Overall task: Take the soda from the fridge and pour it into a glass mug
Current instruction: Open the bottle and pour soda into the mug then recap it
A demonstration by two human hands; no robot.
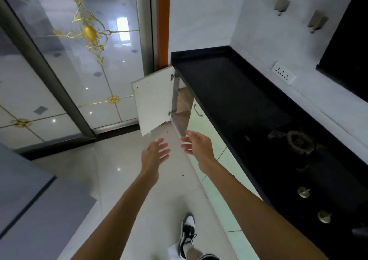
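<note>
Both my arms reach forward over the pale tiled floor. My left hand is open with fingers spread and holds nothing. My right hand is also open and empty, just below the lower corner of an open white cabinet door. The cabinet under the black countertop stands open, and its inside is mostly hidden. No soda, fridge interior or glass mug is in view.
A gas stove burner and two knobs sit in the countertop at right. A wall socket is above it. A glass sliding door with gold ornament stands at left. A grey surface fills the lower left. My shoe is on the floor.
</note>
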